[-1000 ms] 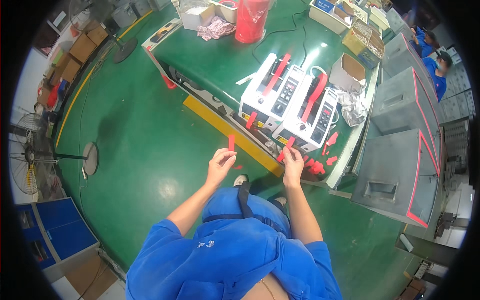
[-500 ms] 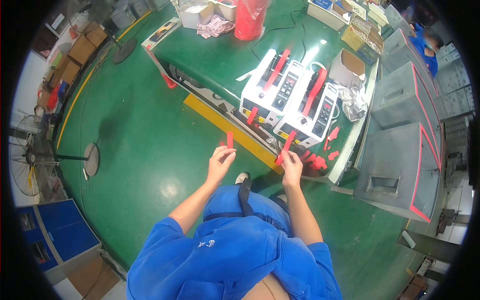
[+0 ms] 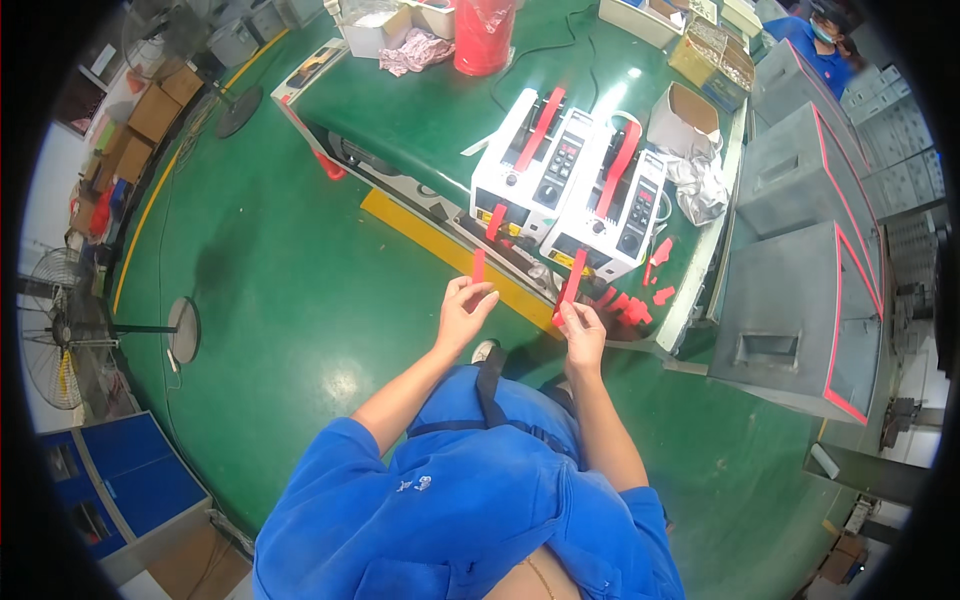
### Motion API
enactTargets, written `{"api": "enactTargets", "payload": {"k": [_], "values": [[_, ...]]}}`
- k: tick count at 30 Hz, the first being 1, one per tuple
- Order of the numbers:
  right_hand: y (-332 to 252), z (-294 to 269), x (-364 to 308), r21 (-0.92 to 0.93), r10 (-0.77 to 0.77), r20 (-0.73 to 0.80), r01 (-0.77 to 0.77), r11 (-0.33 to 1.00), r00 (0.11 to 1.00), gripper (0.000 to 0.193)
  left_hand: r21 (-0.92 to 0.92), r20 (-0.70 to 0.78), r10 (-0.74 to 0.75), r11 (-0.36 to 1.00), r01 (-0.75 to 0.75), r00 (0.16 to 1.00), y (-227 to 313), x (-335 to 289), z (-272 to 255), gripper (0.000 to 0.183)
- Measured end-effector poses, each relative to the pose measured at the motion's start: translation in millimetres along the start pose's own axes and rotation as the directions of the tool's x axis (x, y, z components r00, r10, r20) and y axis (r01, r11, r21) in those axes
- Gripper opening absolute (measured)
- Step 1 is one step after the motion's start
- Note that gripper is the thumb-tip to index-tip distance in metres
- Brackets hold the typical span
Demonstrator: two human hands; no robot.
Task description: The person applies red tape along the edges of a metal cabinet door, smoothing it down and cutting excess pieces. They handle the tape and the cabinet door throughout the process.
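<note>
My left hand (image 3: 463, 312) pinches a short red strip of tape (image 3: 479, 266), which stands upright above the fingertips. My right hand (image 3: 583, 337) has thumb and finger closed on another red tape strip (image 3: 577, 272) at the front outlet of the right white tape dispenser (image 3: 627, 225). Whether that strip is still joined to the machine cannot be made out. Beside it stands the left white tape dispenser (image 3: 550, 180), with red tape (image 3: 495, 221) hanging from its outlet. Both machines carry red tape over the top.
The dispensers stand at the front edge of a green-topped bench (image 3: 400, 120). Red tape scraps (image 3: 634, 310) lie at its near right corner. Behind are a cardboard box (image 3: 684, 120) and a red cylinder (image 3: 484, 35). Grey metal cabinets (image 3: 790, 310) line the right; a co-worker (image 3: 822, 50) is beyond them.
My left hand has moved right with its strip, closer to the right hand. The right hand stays at the right dispenser's outlet. The whole view has shifted slightly.
</note>
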State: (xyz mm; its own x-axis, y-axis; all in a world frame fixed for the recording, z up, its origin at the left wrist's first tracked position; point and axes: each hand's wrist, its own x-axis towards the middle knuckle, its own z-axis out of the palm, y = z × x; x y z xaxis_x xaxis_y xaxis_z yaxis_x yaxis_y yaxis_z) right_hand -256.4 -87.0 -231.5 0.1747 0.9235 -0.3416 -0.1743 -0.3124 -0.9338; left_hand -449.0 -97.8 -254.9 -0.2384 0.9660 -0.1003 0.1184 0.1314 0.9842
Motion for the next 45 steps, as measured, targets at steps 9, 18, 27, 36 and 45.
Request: {"api": "enactTargets", "payload": {"k": [9, 18, 27, 36, 45], "values": [[-18, 3, -47, -0.083, -0.119, 0.182, 0.135, 0.987, 0.976, 0.007, 0.002, 0.037, 0.012, 1.000, -0.012, 0.999, 25, -2, 9, 0.031], [-12, 8, -52, -0.209, -0.085, 0.320, 0.157, 0.965, 0.944, 0.007, -0.060, 0.139, -0.058, 0.996, 0.067, 0.989, 42, -5, 9, 0.030], [-14, 3, -44, -0.418, -0.130, 0.385, 0.298, 0.858, 0.914, 0.012, -0.166, 0.159, -0.057, 0.983, 0.083, 0.986, 39, -1, 5, 0.011], [7, -31, -20, -0.664, -0.049, 0.483, 0.402, 0.630, 0.874, 0.029, -0.181, -0.017, 0.058, 0.982, -0.060, 0.998, 75, 0, -25, 0.008], [62, -88, 26, -0.661, -0.193, 0.413, 0.439, 0.609, 0.890, 0.034, -0.127, -0.056, 0.178, 0.975, -0.184, 0.982, 105, -10, -73, 0.012]]}}
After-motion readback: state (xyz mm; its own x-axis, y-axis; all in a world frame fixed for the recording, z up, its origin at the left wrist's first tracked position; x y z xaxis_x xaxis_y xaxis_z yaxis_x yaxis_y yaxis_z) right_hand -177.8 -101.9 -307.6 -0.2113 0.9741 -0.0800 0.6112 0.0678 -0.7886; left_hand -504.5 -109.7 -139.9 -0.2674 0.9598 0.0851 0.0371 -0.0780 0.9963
